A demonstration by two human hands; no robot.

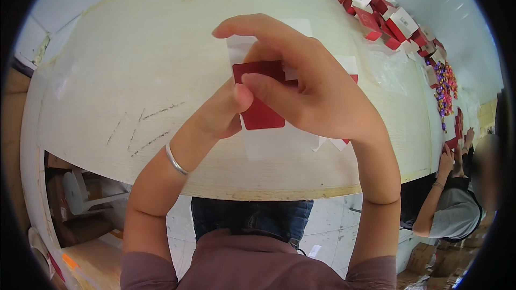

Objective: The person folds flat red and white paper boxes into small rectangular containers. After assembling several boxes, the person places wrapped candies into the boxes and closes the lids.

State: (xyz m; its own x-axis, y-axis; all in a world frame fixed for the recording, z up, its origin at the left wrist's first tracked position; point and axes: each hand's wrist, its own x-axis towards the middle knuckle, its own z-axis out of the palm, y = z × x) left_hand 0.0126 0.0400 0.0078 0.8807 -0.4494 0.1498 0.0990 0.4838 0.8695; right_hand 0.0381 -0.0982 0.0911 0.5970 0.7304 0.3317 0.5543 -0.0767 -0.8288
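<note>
We hold a dark red, flat rectangular cardboard piece (264, 115) above the middle of the desk (134, 53), over a thin white sheet (263, 146). Our left hand (223, 106) is closed on its left side, the thumb bent by the front face and the other fingers mostly hidden behind. Our right hand (320, 88) is half curled and also has hold of it: the thumb lies across the upper front, while the index finger arches well clear to the left; we cannot see all its fingertips. Just beside the right wrist, red-and-white cardboard pieces (344, 143) show. At the desk's far right lie a heap of red and white boxes (371, 20) and small, shiny purple and orange wrapped pieces (445, 87). Near these, a co-worker (454, 212) in a grey sleeve has both hands at a red item (452, 143).
</note>
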